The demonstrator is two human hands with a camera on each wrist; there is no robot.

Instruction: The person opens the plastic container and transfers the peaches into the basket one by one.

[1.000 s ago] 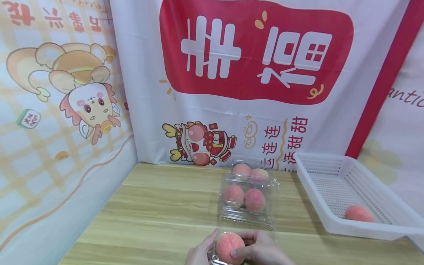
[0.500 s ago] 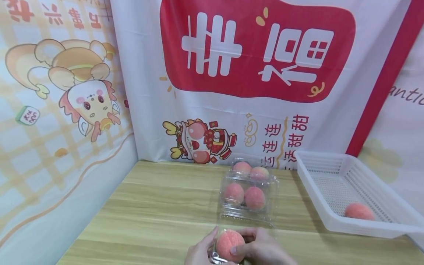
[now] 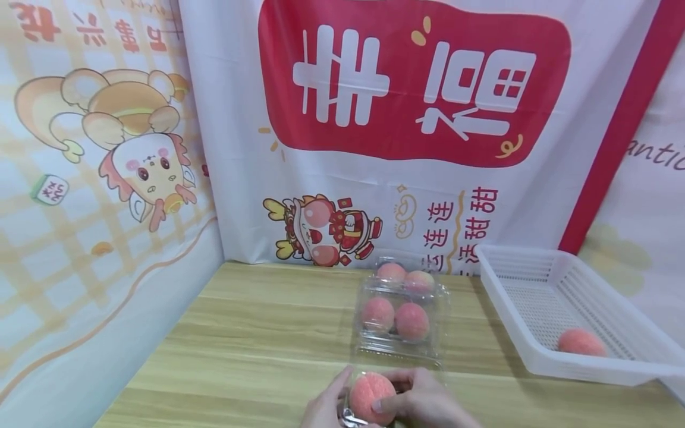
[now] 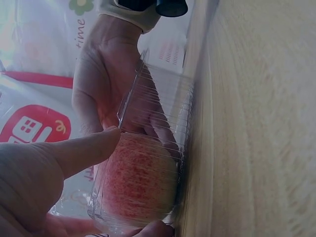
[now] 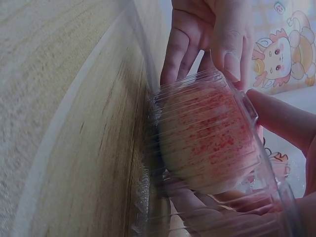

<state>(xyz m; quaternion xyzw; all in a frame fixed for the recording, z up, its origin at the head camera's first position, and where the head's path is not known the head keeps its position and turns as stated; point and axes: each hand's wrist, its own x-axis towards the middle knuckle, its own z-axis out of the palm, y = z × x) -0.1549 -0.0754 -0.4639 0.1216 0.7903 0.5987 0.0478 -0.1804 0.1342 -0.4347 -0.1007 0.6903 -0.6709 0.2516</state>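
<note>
At the table's near edge, a pink peach (image 3: 371, 397) sits in a clear plastic clamshell box (image 4: 160, 89) with ribbed walls. My left hand (image 3: 325, 405) holds the box from its left side, its thumb at the rim in the left wrist view. On the right, my right hand (image 3: 428, 401) grips the peach, with the thumb on its front and the fingers round its far side. The right wrist view shows the peach (image 5: 210, 138) through the ribbed wall. The lower fingers of both hands are partly hidden in the head view.
Behind the hands, clear plastic packaging (image 3: 401, 352) holds several peaches (image 3: 412, 322). A white mesh basket (image 3: 527, 321) stands to the right with one peach (image 3: 581, 342) in it. Printed cloths (image 3: 241, 148) hang along the back and left of the wooden table (image 3: 257, 333).
Both hands keep nearly the same place on the peach and the box. Only a slight shift of the head view shows.
</note>
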